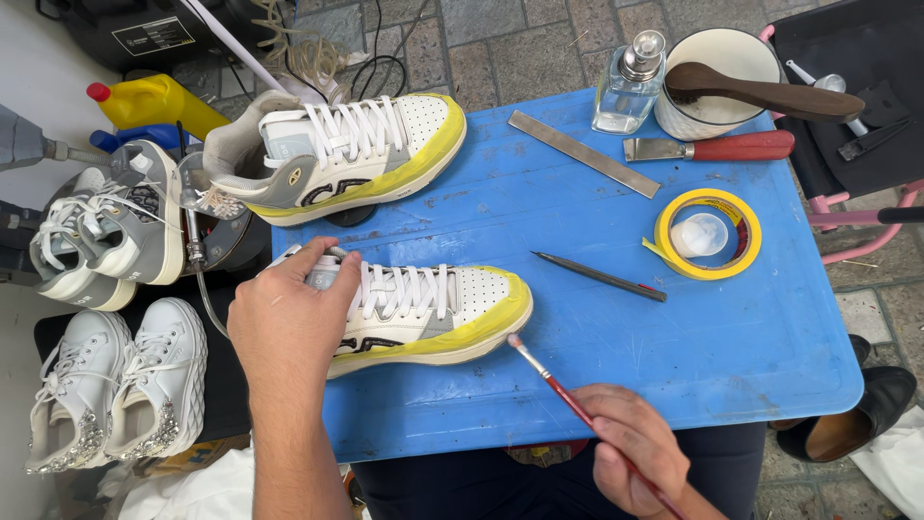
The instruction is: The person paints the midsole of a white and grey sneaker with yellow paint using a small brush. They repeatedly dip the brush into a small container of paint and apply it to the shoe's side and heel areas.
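Our left hand (289,323) grips the heel and collar of the white lace-up sneaker with yellow tape masking its sole edge (433,313), fingers curled over the tongue opening. This sneaker lies on its side near the front edge of the blue plastic table top (616,366), toe pointing right. Our right hand (635,448) pinches the thin red-handled paintbrush (553,385), fingers closed on the handle; the bristle tip sits just beside the toe sole.

A second matching taped sneaker (351,154) rests at the table's back left corner. On the table's right we see a roll of yellow tape (707,234) with a small clear cap inside it, a dark pencil-like tool (599,276), a flat steel ruler (582,152), a red-handled scraper (712,147) and a clear glass bottle with metal cap (630,82).

To the left, a yellow plastic bottle with red cap (159,101) lies beyond two more sneaker pairs (115,299). A black case with a white rectangular label (154,34) sits at top left.
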